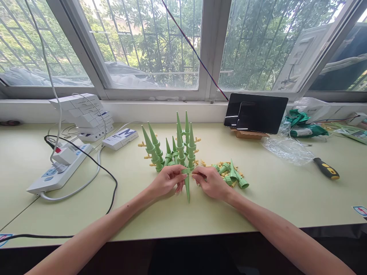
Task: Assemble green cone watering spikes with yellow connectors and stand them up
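My left hand pinches a green watering spike at its collar, the tapered point hanging downward over the table. Close against the right side of that collar, my right hand has its thumb and fingertips pressed together; whatever small piece they hold is mostly hidden. Just beyond my hands stand several green spikes, points up, many with yellow side valves. A loose pile of green spike parts and small yellow valves lies beside my right hand.
To the left are a power strip with cords, a small white box and stacked white boxes. A tablet leans at the back right. Farther right lie a screwdriver, clear plastic wrap and green packaging.
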`<state>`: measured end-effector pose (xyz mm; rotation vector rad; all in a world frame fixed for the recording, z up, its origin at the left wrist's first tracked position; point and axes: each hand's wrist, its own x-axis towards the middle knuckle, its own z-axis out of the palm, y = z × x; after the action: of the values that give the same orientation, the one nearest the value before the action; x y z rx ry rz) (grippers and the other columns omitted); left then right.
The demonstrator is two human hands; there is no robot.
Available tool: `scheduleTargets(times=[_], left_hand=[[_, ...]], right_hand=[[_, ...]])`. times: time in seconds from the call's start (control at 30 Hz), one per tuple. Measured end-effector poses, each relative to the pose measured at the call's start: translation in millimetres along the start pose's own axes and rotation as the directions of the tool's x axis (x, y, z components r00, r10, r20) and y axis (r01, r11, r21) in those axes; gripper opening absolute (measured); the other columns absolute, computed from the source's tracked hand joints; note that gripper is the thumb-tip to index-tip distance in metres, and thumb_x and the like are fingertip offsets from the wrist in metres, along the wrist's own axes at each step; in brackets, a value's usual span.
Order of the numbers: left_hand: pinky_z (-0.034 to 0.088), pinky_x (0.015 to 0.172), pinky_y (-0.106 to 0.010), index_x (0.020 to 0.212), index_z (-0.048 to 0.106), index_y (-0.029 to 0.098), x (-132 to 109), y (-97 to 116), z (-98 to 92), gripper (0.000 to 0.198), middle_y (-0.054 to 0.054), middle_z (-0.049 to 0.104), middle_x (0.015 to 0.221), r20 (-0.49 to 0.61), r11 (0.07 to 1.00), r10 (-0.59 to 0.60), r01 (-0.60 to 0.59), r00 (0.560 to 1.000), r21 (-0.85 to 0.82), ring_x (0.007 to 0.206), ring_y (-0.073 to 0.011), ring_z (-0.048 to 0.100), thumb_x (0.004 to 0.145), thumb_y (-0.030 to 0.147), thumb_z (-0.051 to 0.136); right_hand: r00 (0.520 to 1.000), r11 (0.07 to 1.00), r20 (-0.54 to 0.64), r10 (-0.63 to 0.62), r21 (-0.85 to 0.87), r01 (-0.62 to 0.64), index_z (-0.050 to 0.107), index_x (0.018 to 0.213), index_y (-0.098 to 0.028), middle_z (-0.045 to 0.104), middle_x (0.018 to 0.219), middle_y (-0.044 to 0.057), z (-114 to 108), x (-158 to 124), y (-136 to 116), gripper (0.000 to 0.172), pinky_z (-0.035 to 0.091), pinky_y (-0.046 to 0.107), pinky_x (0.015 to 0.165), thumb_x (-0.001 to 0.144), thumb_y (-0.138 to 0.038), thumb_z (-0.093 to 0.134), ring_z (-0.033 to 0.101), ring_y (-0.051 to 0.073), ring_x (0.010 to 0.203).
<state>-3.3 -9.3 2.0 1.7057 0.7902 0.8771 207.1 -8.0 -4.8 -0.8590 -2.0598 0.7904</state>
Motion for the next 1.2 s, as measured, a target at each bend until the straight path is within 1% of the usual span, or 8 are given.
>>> scheduleTargets(times=[0.23, 0.37, 0.5, 0.8, 1.03, 1.2], left_hand=[[0.046, 0.043, -0.020, 0.092, 0.061, 0.013, -2.3, -4.4, 1.7, 0.016, 0.003, 0.060, 0.057, -0.036, 1.000, 0.026, -0.026, 0.999, 0.010, 0.042, -0.0093, 0.057, 0.092, 0.028, 0.059], [0.047, 0.043, -0.021, 0.088, 0.060, 0.013, -1.4, -1.9, 1.3, 0.018, 0.002, 0.060, 0.057, -0.014, 1.000, -0.012, 0.012, 1.000, -0.008, 0.042, -0.0105, 0.058, 0.092, 0.030, 0.060], [0.047, 0.042, -0.022, 0.092, 0.060, 0.013, -0.5, -1.0, -0.2, 0.019, 0.001, 0.061, 0.059, 0.010, 0.998, -0.046, 0.046, 0.999, -0.044, 0.042, -0.0123, 0.061, 0.092, 0.032, 0.060], [0.047, 0.043, -0.021, 0.091, 0.061, 0.013, -2.0, -2.4, 1.8, 0.019, 0.002, 0.059, 0.054, -0.038, 1.000, -0.002, 0.001, 0.999, -0.003, 0.040, -0.0106, 0.057, 0.091, 0.033, 0.062], [0.048, 0.042, -0.022, 0.093, 0.059, 0.014, -1.9, -0.6, -0.8, 0.022, 0.001, 0.062, 0.058, 0.013, 0.994, -0.079, 0.080, 0.997, -0.079, 0.043, -0.0127, 0.061, 0.093, 0.035, 0.059], [0.048, 0.042, -0.022, 0.091, 0.060, 0.013, -1.3, -1.5, 1.8, 0.021, 0.002, 0.061, 0.056, -0.012, 0.996, -0.033, 0.032, 0.999, -0.081, 0.041, -0.0122, 0.060, 0.090, 0.034, 0.062]], right_hand=[[0.998, 0.996, 0.027, 0.057, 0.074, -0.059, 0.052, 0.068, -0.018, 0.051, 0.057, -0.004, -0.1, 0.5, -1.4, 0.024, 0.036, 0.022, 0.057, 0.092, -0.014, 0.049, 0.043, 0.010, 0.054], [0.999, 0.997, 0.021, 0.034, 0.071, -0.036, 0.053, 0.069, -0.017, 0.051, 0.057, -0.003, 0.2, 0.1, -0.6, 0.023, 0.037, 0.022, 0.058, 0.091, -0.014, 0.050, 0.044, 0.010, 0.054], [1.000, 0.999, 0.012, -0.002, 0.039, 0.002, 0.054, 0.071, -0.017, 0.053, 0.060, -0.003, 0.0, -0.3, -0.8, 0.021, 0.038, 0.023, 0.060, 0.091, -0.014, 0.050, 0.045, 0.010, 0.056], [0.999, 0.998, 0.030, 0.012, 0.067, -0.014, 0.053, 0.068, -0.018, 0.052, 0.058, -0.003, 0.9, 0.1, 1.2, 0.024, 0.038, 0.023, 0.058, 0.091, -0.014, 0.049, 0.044, 0.010, 0.055], [0.999, 0.998, 0.007, -0.033, 0.049, 0.033, 0.054, 0.070, -0.017, 0.054, 0.059, -0.003, 0.4, -0.7, -0.2, 0.023, 0.038, 0.022, 0.060, 0.092, -0.015, 0.049, 0.046, 0.010, 0.055], [1.000, 0.998, 0.007, -0.021, 0.058, 0.020, 0.054, 0.068, -0.017, 0.052, 0.058, -0.003, 1.0, -0.5, 1.2, 0.024, 0.038, 0.022, 0.058, 0.092, -0.015, 0.049, 0.044, 0.009, 0.054]])
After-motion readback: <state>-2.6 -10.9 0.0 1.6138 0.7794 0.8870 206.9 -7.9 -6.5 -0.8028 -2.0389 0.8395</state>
